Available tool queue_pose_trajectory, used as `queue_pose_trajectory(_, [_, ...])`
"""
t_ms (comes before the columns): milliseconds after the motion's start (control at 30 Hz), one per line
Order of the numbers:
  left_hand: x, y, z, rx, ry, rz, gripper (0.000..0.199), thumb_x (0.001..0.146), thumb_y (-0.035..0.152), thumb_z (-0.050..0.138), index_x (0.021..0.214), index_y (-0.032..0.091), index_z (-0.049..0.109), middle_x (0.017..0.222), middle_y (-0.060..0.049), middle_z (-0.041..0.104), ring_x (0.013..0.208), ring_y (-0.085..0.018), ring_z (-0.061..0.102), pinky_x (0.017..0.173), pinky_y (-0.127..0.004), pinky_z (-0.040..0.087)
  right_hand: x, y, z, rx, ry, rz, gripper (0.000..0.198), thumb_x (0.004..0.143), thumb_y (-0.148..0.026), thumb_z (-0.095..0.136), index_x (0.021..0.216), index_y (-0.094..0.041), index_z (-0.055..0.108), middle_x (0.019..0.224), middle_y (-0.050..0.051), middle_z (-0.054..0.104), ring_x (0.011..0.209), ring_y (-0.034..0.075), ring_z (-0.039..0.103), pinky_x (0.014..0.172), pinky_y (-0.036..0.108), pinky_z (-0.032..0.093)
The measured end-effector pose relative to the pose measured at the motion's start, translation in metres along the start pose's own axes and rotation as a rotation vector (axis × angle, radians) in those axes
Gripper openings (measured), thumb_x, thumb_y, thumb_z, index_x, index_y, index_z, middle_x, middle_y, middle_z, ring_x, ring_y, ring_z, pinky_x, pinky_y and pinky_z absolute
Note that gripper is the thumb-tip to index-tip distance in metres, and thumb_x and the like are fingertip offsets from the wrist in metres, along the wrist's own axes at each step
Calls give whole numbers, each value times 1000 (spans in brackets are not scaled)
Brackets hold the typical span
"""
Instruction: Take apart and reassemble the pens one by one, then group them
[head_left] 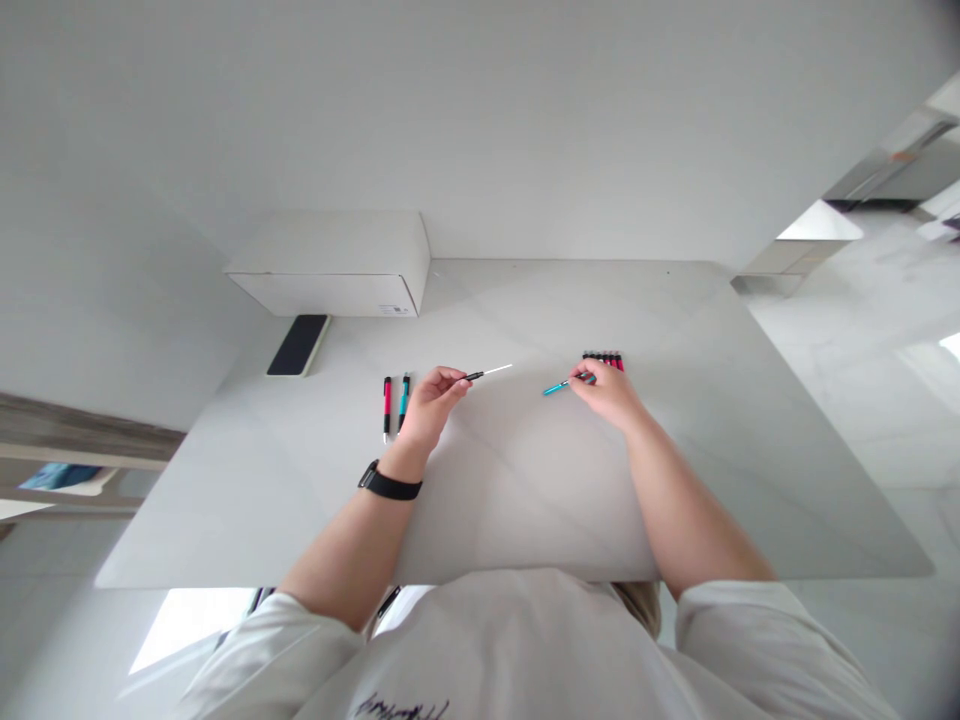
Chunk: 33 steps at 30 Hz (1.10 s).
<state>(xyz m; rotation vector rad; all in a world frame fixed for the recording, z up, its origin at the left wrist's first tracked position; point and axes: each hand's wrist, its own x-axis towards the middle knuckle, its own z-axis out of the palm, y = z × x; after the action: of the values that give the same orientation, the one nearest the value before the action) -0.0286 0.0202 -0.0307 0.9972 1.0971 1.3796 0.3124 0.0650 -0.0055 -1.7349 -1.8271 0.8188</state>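
Between the fingertips of my left hand [432, 402] is the black front part of a pen [474, 376], with a thin white refill [498, 369] sticking out to the right. My right hand [609, 393] pinches a teal pen barrel [556, 387] that points left, apart from the refill. Close behind the right hand lies a row of several red and black pens [617, 360], partly hidden by it. A red pen [387, 408] and a teal pen [404, 398] lie side by side just left of my left hand.
A white box [330, 293] stands at the back left against the wall. In front of it lies a dark-screened phone [298, 346]. The white table [525, 530] has its front edge close to my body. A black watch [390, 486] is on my left wrist.
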Motion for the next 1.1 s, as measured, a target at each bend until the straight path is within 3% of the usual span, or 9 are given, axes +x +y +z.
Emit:
queue_pose_trajectory(333, [-1,1,0,-4,-8,-15,31,81,36,88,100,18,71,92,-5,75,83,-14,67,83,-28,51,-3,-6,-6,27,8,-84,17,86,-37,69,96,-24,74,93,3,75,70,15,64,64,27,47])
queue_pose_trajectory(533, [-1,1,0,10,-10,-15,32,81,38,88,101,18,71,92,-6,75,83,-15,67,83,-29,52,0,-3,-16,355,21,4,26,86,-44,71,103,-24,69,88,2,70,57,12,55,49,24,45])
queue_pose_trajectory(633, [-1,0,0,19,-14,-10,32,81,37,87,102,19,72,92,-6,75,83,-15,67,82,-29,51,3,-2,-19,508,75,-3,32,82,-46,77,102,-24,68,86,2,68,63,13,58,50,23,49])
queue_pose_trajectory(733, [0,-2,-1,14,-22,-7,31,82,37,87,102,19,72,92,-5,75,83,-14,67,83,-29,51,6,0,-20,555,114,-4,39,80,-51,79,106,-23,71,97,6,71,76,16,64,54,24,54])
queue_pose_trajectory(867, [1,-4,-2,23,-23,-2,30,82,37,87,102,19,72,93,-6,75,83,-14,67,82,-28,51,14,3,-18,477,56,15,35,86,-48,74,113,-25,74,100,7,74,75,16,66,55,23,55])
queue_pose_trajectory(1000, [2,-5,-3,27,-26,-2,31,81,36,87,102,19,72,92,-6,75,81,-14,66,81,-28,51,21,-5,-8,211,-88,64,25,85,-38,76,107,-26,72,99,4,77,61,13,64,52,24,51])
queue_pose_trajectory(1100, [2,-5,-2,27,-25,-4,32,81,37,87,102,19,72,92,-5,74,81,-14,66,81,-29,52,25,-17,4,-16,-124,72,17,86,-35,77,97,-25,71,98,3,79,66,14,68,59,25,51])
